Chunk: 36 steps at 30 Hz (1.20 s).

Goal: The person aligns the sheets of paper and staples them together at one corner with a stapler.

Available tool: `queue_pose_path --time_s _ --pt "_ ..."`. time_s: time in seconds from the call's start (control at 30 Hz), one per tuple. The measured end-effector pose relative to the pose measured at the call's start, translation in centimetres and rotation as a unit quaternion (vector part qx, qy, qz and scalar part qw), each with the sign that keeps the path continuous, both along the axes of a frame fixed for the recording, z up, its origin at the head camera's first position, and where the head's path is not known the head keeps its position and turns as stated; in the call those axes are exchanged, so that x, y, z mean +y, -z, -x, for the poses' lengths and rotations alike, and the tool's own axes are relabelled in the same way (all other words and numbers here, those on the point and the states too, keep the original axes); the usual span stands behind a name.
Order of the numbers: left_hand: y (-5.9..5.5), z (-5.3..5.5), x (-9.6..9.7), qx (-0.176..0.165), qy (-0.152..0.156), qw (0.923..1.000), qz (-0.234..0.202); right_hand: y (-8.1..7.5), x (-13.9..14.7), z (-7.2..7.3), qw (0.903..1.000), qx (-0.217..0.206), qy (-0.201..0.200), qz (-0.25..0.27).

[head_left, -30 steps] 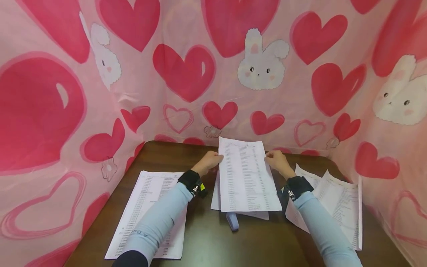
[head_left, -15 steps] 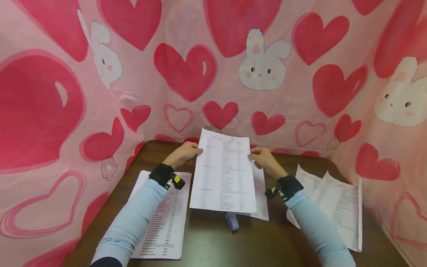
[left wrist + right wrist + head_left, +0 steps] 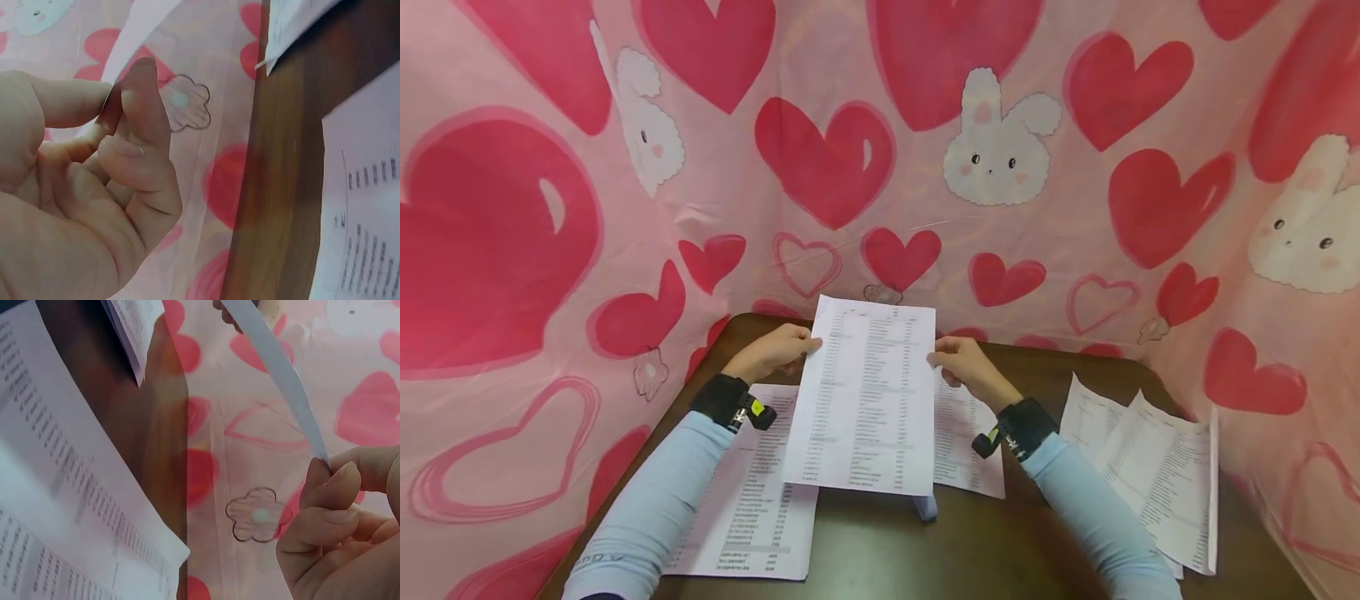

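Note:
A printed sheet of paper [image 3: 868, 396] is held up by its two side edges, tilted toward the camera. My left hand [image 3: 775, 352] pinches its left edge between thumb and fingers, and the left wrist view shows the same grip. On the opposite edge my right hand [image 3: 973, 367] pinches it likewise. Under the raised sheet, to its right, lies another printed page [image 3: 973, 450] on the table. A stack of printed pages [image 3: 760, 533] lies at the left, partly covered by the left forearm and the held sheet. A pale lavender object [image 3: 927, 507] peeks out below the sheet, mostly hidden.
Curled printed sheets [image 3: 1157, 475] stand partly raised at the right, beside the right forearm. The dark wooden table [image 3: 880, 550] ends at the back against a pink cloth [image 3: 910, 192] with hearts and rabbits.
Both hands have carried the sheet left, from above the middle page toward the left stack. More of the page beneath now shows on the right. The grip is the same.

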<state>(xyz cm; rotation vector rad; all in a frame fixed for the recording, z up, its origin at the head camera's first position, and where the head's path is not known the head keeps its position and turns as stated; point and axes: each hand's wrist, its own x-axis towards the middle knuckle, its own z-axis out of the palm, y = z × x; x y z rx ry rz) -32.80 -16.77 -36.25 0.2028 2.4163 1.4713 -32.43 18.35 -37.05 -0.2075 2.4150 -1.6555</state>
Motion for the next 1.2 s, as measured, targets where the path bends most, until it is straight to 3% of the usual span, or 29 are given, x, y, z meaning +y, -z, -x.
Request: queue_pose_path --time_s 0.27,0.5,0.7,0.93,1.2 --pt "0.3 -1.3 -3.1 -0.034 0.011 0.9987 -0.035 1.0 -2.6 -0.3 0.9983 -0.045 -0.030 0.021" --pt "0.0 -2.1 -5.9 0.000 0.013 0.9991 0.041 2.1 -5.0 -0.5 0.9960 -0.054 -0.069 0.017" --pt "0.1 -2.7 -8.4 0.022 0.000 0.9971 0.073 2.7 -7.6 -0.5 0.9932 -0.056 -0.100 0.023" --pt "0.2 -3.3 -10.1 0.010 -0.018 0.9981 0.057 3.2 -9.6 -0.1 0.9917 -0.070 -0.105 0.024" --pt "0.9 -4.1 -11.4 -0.013 -0.041 0.9960 0.079 2.8 -11.5 -0.4 0.9895 -0.081 -0.118 0.014"
